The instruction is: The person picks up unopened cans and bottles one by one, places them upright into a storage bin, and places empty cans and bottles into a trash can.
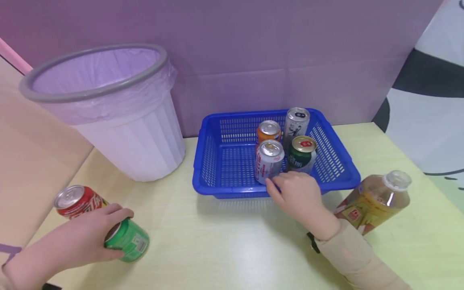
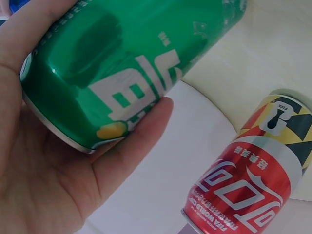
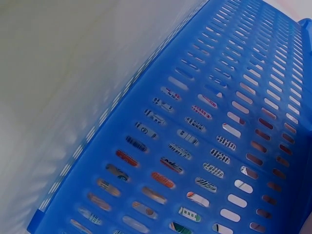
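My left hand [image 1: 90, 231] grips a green soda can [image 1: 133, 241], which leans over in my grasp. In the left wrist view, my fingers [image 2: 141, 141] and thumb wrap round this can [image 2: 122, 63], by its silver rim. Just behind that hand stands a red cola can [image 1: 81, 201] with a yellow and black band. My right hand [image 1: 299, 195] holds the front rim of a blue plastic basket [image 1: 235, 190], its fingers bent over the edge. Right behind those fingers, inside the basket, are a silver cola can [image 1: 269, 163] and a green can with a gold lid [image 1: 301, 157].
An orange-topped can [image 1: 269, 131] and a tall silver can [image 1: 296, 125] stand farther back in the basket. To the left is a white bin [image 1: 145, 141] with a bag liner. A plastic drink bottle [image 1: 377, 201] stands beside my right forearm. A purple wall [image 1: 290, 60] borders the table behind.
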Demonstrator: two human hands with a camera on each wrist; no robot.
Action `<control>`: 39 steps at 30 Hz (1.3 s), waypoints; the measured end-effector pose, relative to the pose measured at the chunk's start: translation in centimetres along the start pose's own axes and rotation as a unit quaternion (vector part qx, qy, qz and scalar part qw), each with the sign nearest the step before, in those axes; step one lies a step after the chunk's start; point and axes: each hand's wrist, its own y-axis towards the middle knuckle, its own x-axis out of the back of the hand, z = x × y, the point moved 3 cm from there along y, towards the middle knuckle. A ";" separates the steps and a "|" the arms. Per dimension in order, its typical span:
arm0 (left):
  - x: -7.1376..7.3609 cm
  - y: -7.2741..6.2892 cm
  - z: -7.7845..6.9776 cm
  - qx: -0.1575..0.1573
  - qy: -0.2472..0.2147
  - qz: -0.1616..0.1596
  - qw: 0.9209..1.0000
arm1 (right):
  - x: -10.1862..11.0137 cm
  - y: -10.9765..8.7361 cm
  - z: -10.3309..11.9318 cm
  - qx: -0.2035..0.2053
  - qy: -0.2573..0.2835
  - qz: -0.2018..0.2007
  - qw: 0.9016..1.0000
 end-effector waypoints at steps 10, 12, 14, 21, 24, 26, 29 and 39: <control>-0.2 0.0 0.3 -0.013 0.004 -0.012 1.000 | 0.1 0.0 0.1 0.001 0.001 0.006 1.000; -0.3 -0.1 0.3 -0.015 0.005 -0.016 1.000 | 0.1 0.1 0.2 0.002 0.000 0.007 1.000; -0.3 -0.1 0.3 -0.014 0.008 -0.021 1.000 | 0.1 0.1 0.2 0.001 0.001 0.007 1.000; -0.2 -0.1 0.2 -0.018 0.016 -0.038 0.999 | 0.1 0.1 0.2 0.000 0.000 0.005 1.000; 0.2 0.2 0.0 -0.028 0.019 -0.047 0.998 | 0.0 0.0 0.1 0.001 -0.002 -0.002 1.000; 0.5 0.3 -0.1 -0.030 0.022 -0.053 0.998 | 0.0 0.0 0.0 0.003 -0.002 -0.006 1.000; 0.8 0.4 -0.2 -0.030 0.026 -0.058 0.998 | 0.0 0.0 0.1 0.006 0.000 -0.012 1.000; 2.3 1.3 -1.6 -0.046 0.041 -0.071 0.996 | -0.1 0.0 0.0 0.004 -0.001 -0.005 1.000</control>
